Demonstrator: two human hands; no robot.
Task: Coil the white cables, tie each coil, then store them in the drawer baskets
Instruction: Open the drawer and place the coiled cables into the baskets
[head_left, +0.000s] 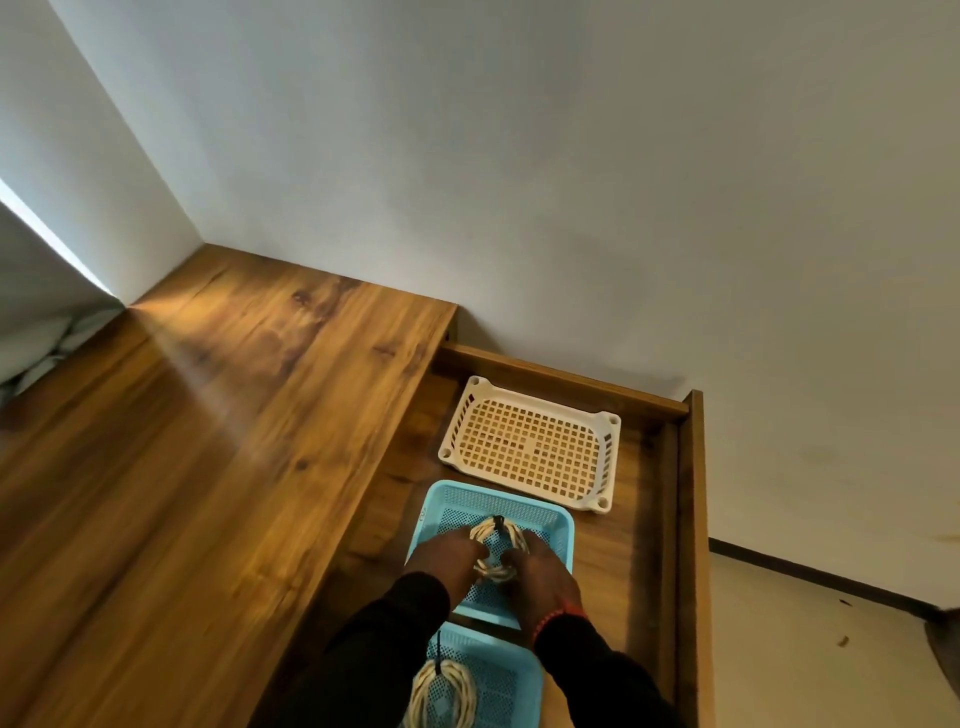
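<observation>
Left hand (451, 558) and right hand (540, 569) both grip a tied white coil (498, 545) between them, inside the middle blue basket (561, 525). At 12 o'clock sits a white basket (608, 431); at 6 o'clock a second coil (441, 691).

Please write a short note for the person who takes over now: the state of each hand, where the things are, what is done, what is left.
Left hand and right hand: both hold a tied coil in the middle blue basket.
Nearest blue basket: already holds another tied coil.
White basket, at the far end of the open drawer: holds nothing.
Left: release the coil. No more loose cables are in view.
</observation>
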